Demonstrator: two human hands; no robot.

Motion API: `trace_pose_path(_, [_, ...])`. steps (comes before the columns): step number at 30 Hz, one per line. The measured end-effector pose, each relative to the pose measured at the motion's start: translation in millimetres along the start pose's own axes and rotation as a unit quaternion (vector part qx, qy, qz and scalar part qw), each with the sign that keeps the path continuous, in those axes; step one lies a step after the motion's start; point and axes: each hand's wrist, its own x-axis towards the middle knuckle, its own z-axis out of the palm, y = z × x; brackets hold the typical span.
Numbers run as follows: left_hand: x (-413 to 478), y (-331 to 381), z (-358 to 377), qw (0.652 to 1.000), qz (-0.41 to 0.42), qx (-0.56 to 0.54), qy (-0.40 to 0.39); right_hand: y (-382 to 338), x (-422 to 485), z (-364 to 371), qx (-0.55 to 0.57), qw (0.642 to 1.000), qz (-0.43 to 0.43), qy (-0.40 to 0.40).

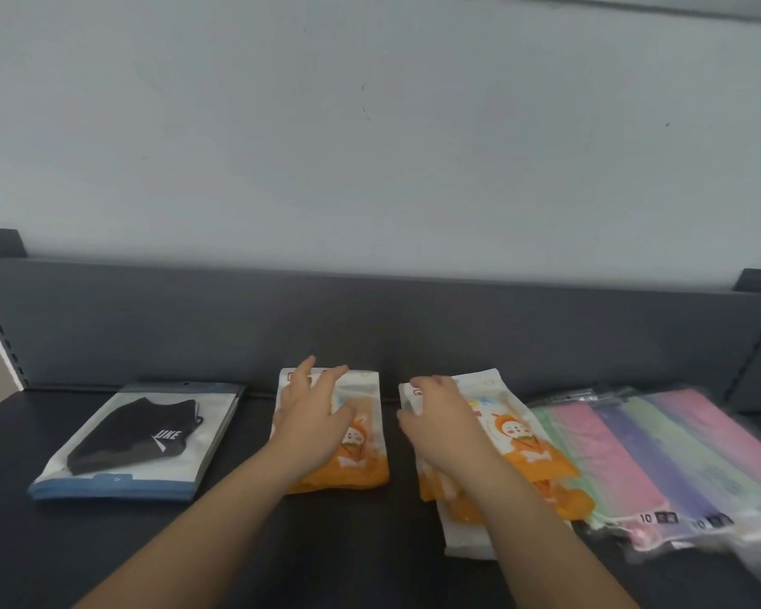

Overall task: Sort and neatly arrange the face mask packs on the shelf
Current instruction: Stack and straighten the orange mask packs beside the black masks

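The left grip is laid flat, fingers straight, on the orange pack at 11 o'clock; the right grip is curled round the orange stack at 1 o'clock.

Dim, flat, cool light. Soft overall, compression smear. Faint soft shadows on matte black shelf board. Mild sheen on clear plastic pastel-striped mask packs, blurred at right edge. Wide-angle bowing along dark grey back panel.
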Motion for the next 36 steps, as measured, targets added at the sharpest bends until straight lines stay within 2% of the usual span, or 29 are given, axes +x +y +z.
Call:
trace_pose_path(3, [-1,23,11,0.998,0.023,-0.038,-0.052,27,1,-30,0.014,0.999,0.007,0.044])
trace_pose_path(6, [-6,46,29,0.992,0.038,-0.065,-0.105,63,1,-50,-0.040,0.994,0.067,0.075])
trace_pose_path(9, [-11,65,47,0.985,0.049,-0.057,-0.155,91,-2,-56,-0.080,0.988,0.134,0.023])
trace_pose_path(12, [-19,81,59,0.978,0.056,-0.072,-0.188,106,-7,-58,-0.026,0.988,0.148,-0.023])
trace_pose_path(15, [-20,86,68,0.978,0.046,-0.089,-0.183,117,-10,-63,0.053,0.988,0.146,-0.002])
trace_pose_path(18, [-22,86,71,0.979,-0.001,-0.110,-0.170,128,-12,-67,0.117,0.981,0.154,0.008])
trace_pose_path(31, [-11,77,82,0.965,-0.115,-0.151,-0.181,177,-10,-74,0.243,0.952,0.145,0.113])
trace_pose_path(36, [-13,74,74,0.967,-0.123,-0.146,-0.167,191,-16,-85,0.293,0.937,0.142,0.127])
